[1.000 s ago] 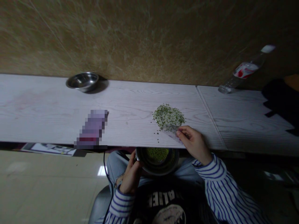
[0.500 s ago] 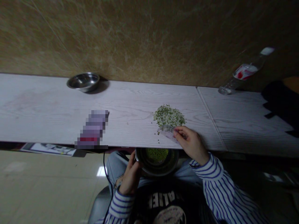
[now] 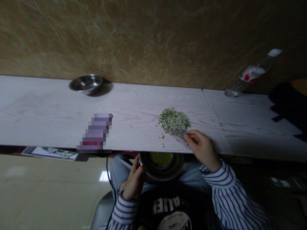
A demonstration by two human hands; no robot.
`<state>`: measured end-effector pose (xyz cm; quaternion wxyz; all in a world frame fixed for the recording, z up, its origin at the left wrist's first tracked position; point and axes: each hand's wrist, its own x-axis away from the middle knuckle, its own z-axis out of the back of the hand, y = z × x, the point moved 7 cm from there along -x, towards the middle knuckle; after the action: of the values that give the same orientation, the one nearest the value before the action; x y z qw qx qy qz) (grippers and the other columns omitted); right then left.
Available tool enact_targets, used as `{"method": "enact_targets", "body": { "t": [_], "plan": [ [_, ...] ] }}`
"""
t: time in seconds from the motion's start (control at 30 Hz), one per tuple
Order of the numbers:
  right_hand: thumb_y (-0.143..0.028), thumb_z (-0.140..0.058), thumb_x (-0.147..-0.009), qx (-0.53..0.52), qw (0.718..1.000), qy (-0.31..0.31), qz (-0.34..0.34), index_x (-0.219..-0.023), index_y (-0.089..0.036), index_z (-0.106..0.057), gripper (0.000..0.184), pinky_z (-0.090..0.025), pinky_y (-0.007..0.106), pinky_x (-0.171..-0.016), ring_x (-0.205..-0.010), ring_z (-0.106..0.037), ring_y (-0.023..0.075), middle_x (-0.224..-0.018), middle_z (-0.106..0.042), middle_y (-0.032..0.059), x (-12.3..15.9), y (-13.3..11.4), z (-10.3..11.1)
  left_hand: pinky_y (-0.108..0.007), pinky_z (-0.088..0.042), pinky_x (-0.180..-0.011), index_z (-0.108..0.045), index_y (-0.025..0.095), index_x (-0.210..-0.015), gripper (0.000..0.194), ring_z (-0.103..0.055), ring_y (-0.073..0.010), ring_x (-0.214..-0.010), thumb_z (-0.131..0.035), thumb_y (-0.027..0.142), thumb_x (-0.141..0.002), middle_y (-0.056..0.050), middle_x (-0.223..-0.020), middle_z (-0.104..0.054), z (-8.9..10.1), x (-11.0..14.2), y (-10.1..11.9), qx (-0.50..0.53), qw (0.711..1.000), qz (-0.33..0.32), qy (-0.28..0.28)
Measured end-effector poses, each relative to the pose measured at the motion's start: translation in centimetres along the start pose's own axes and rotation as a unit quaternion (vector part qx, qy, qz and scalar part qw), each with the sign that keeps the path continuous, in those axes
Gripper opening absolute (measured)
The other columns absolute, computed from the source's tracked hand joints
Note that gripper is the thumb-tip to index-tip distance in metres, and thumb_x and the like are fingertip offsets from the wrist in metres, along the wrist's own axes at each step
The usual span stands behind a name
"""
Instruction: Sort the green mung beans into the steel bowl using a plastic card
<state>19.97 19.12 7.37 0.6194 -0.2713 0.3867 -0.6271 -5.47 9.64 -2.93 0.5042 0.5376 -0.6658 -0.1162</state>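
Observation:
My left hand grips the left rim of a metal bowl, which sits at my lap just below the table's front edge. Green beans lie inside that bowl. Over the table, my right hand pinches a thin, see-through plastic piece, its far edge against the near side of a pile of mixed green beans and white grains. A few stray beans lie left of the plastic piece. The fingertips of my right hand are partly hidden.
A second metal bowl stands at the back left by the wall. A blurred-out purple flat object lies near the front edge. On the right stands a plastic bottle beside a dark item. A cable hangs below the table.
My right hand has shifted a little to the right with the plastic piece. My left hand and the bowl have stayed in place, and the pile looks nearly the same.

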Motion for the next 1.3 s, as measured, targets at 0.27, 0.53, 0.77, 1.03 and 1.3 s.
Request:
{"method": "enact_targets", "body": {
  "t": [0.27, 0.53, 0.77, 1.03, 1.3],
  "plan": [
    [-0.036, -0.058, -0.087, 0.030, 0.999, 0.000, 0.017, -0.095, -0.020, -0.068, 0.020, -0.054, 0.033, -0.066, -0.073, -0.071, 0.0227, -0.080, -0.074, 0.0073, -0.6, -1.2, -0.9, -0.025, -0.047, -0.054, -0.059, 0.024, -0.131, 0.067, -0.065, -0.0215, -0.082, -0.075, 0.023, -0.066, -0.004, -0.101, -0.072, 0.2, -0.1, 0.1, -0.015, 1.000, 0.008, -0.004],
    [-0.040, -0.060, -0.087, 0.017, 0.999, 0.028, 0.010, -0.096, -0.020, -0.068, 0.024, -0.055, 0.034, -0.065, -0.074, -0.071, 0.0236, -0.080, -0.073, 0.0078, -0.9, 0.2, 0.9, -0.023, -0.045, -0.051, -0.060, 0.022, -0.127, 0.062, -0.055, -0.0132, -0.064, -0.071, 0.018, -0.066, 0.001, -0.084, -0.067, 0.0, -0.2, 0.0, -0.014, 1.000, 0.015, 0.000],
    [-0.037, -0.058, -0.087, 0.033, 0.999, 0.028, 0.027, -0.095, -0.021, -0.068, 0.021, -0.054, 0.031, -0.065, -0.074, -0.071, 0.0219, -0.080, -0.075, 0.0074, -1.6, -1.5, -0.9, -0.027, -0.051, -0.058, -0.059, 0.022, -0.131, 0.068, -0.058, -0.0154, -0.070, -0.074, 0.021, -0.065, -0.002, -0.092, -0.070, 0.2, -0.1, 0.1, -0.009, 1.000, 0.019, 0.001],
    [-0.036, -0.057, -0.085, 0.062, 0.997, 0.007, 0.040, -0.094, -0.020, -0.069, 0.022, -0.052, 0.031, -0.062, -0.070, -0.070, 0.0216, -0.077, -0.074, 0.0067, -1.7, -2.8, -1.4, -0.026, -0.049, -0.056, -0.057, 0.023, -0.134, 0.072, -0.059, -0.0162, -0.071, -0.073, 0.020, -0.064, -0.004, -0.104, -0.071, 0.9, -0.3, 0.1, -0.002, 1.000, 0.013, 0.015],
    [-0.035, -0.057, -0.085, 0.054, 0.998, -0.004, 0.041, -0.094, -0.020, -0.069, 0.022, -0.053, 0.031, -0.065, -0.072, -0.071, 0.0217, -0.078, -0.075, 0.0067, -1.6, -2.9, -2.0, -0.028, -0.053, -0.061, -0.057, 0.023, -0.135, 0.070, -0.064, -0.0205, -0.082, -0.072, 0.020, -0.066, -0.007, -0.115, -0.071, 1.1, -0.2, 0.1, 0.003, 1.000, 0.000, 0.016]
  ]
}}
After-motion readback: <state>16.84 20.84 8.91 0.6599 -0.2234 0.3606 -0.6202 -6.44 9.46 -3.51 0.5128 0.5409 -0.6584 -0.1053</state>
